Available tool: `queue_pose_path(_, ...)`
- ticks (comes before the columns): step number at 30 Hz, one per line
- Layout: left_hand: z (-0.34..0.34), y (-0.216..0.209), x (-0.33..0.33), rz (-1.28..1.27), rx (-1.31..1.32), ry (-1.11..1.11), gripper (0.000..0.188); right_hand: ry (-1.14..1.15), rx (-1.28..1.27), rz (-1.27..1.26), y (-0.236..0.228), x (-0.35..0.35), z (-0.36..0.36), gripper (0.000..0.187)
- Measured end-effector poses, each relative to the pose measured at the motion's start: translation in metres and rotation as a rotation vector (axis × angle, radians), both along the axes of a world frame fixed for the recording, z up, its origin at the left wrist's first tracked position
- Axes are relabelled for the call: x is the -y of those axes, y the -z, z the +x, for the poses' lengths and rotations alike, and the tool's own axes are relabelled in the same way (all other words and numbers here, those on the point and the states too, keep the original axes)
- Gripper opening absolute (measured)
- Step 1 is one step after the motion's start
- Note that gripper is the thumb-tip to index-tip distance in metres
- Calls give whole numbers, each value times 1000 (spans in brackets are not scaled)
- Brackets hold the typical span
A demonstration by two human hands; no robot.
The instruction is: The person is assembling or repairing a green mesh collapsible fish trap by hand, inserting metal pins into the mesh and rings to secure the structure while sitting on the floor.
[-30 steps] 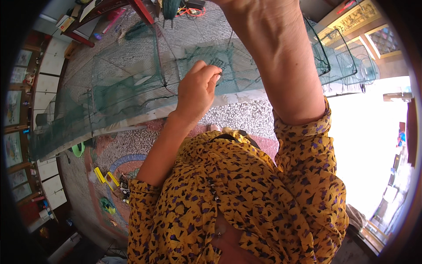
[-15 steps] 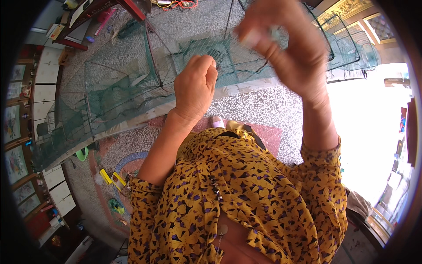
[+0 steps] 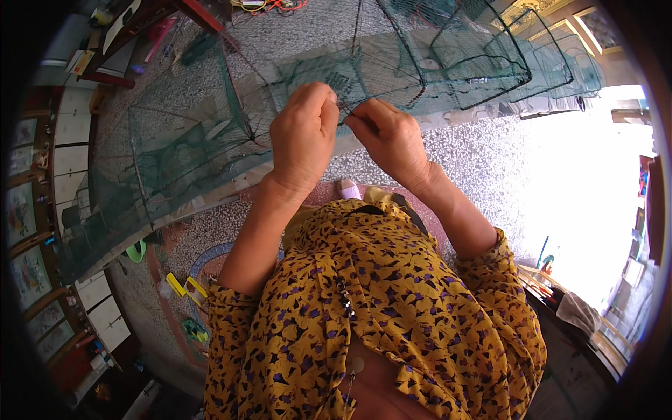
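Observation:
A long green mesh net trap (image 3: 185,157) with dark wire frames stretches across the view in front of me, from the lower left to the upper right. Over its middle, my left hand (image 3: 302,136) is closed in a fist with the thumb pressed against the fingers. My right hand (image 3: 392,140) is pinched close beside it, fingertips pointing at the left thumb. A thin dark line shows between the two hands, against the netting. Whatever the fingers grip is too small or hidden to name.
Under the trap lies a speckled floor (image 3: 448,150), glaring white at the right. A dark red wooden frame (image 3: 199,15) stands at the upper left, with coloured cords (image 3: 269,7) beside it. Yellow pieces (image 3: 185,287) lie at the lower left. White-fronted cabinets (image 3: 72,133) line the left.
My right hand has come down and left from its raised, blurred position to beside my left hand. The left hand stays closed in nearly the same place.

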State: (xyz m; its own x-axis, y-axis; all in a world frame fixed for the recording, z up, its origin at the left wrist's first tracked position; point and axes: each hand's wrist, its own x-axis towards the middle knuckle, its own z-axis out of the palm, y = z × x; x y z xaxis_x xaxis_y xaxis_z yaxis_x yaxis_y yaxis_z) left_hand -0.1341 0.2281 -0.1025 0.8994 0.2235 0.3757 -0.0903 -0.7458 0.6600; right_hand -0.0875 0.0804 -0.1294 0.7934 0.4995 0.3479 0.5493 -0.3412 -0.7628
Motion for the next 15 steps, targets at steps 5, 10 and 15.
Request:
queue_pose_path(5, 2, -2, 3, 11, 41, 3, 11, 103, -78, 4, -6, -6, -6, 15)
queue_pose_path(10, 2, 1, 3, 28, 12, 10, 13, 131, 36, 123, -12, -22, -7, 13)
queue_pose_path(15, -1, -2, 0, -62, -109, 32, 6, 5, -42, -289, -49, -12, 2, 9)
